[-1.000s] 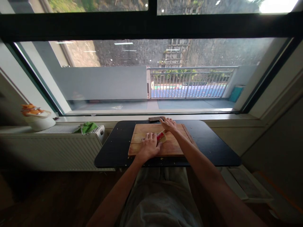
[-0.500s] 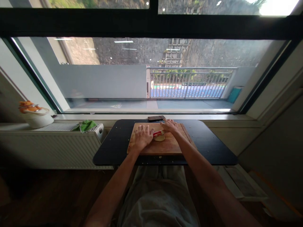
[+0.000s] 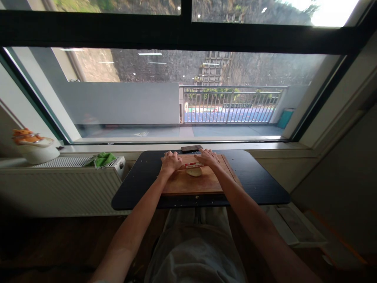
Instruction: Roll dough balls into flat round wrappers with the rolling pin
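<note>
Window (image 3: 188, 37) beyond black table (image 3: 259, 181), board (image 3: 191, 186) atop. Our left hand (image 3: 171, 162), right hand (image 3: 209, 158) apart at ends of red-and-white tube (image 3: 194, 165), grip unclear; pale dough (image 3: 194, 172) on board, tube's near side. Uneven pressure could skew tube, we judge.

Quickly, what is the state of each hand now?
Left hand: palm down by the left end of the red-and-white tube; gripping or not cannot be told.
Right hand: open, palm down at the tube's right end.

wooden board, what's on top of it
A pale flat piece and a red-and-white stick; whatever lies under the left hand and right hand is hidden.
</note>
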### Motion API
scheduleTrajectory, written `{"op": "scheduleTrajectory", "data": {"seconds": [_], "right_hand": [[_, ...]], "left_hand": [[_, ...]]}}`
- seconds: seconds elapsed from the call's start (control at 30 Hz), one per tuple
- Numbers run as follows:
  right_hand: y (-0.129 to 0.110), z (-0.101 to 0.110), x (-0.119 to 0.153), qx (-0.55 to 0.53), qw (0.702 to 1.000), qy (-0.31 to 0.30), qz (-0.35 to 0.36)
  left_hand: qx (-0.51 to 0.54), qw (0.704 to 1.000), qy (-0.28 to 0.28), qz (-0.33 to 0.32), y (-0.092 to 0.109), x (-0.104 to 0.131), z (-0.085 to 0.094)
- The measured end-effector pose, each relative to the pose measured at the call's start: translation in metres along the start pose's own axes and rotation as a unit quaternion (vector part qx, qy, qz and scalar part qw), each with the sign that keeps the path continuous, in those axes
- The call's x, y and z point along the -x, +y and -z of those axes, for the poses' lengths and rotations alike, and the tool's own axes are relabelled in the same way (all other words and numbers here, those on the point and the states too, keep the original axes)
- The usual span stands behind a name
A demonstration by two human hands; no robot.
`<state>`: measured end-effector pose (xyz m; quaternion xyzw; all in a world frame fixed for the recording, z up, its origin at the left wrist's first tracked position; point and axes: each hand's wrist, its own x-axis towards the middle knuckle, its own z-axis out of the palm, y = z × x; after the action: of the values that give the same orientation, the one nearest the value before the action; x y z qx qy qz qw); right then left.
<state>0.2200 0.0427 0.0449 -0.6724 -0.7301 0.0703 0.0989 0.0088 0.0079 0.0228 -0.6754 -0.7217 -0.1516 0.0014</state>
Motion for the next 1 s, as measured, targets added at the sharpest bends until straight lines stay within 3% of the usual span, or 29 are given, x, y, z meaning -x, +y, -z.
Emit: {"op": "scheduleTrajectory", "data": {"seconds": [0.2,0.47,0.73,1.0], "right_hand": [[0.002,0.000,-0.001,0.005,0.999,0.043,0.015],[0.006,-0.002,-0.009,-0.017,0.996,0.086,0.011],[0.012,-0.005,-0.011,-0.030,0.996,0.084,-0.015],[0.010,-0.001,-0.009,-0.038,0.996,0.082,-0.020]], "left_hand": [[0.010,1.000,-0.005,0.014,-0.001,-0.016,-0.002],[-0.015,1.000,0.014,0.003,0.001,-0.021,-0.003],[-0.021,0.999,0.027,-0.008,0.007,-0.030,0.002],[-0.019,1.000,0.005,-0.004,0.006,-0.031,0.003]]}}
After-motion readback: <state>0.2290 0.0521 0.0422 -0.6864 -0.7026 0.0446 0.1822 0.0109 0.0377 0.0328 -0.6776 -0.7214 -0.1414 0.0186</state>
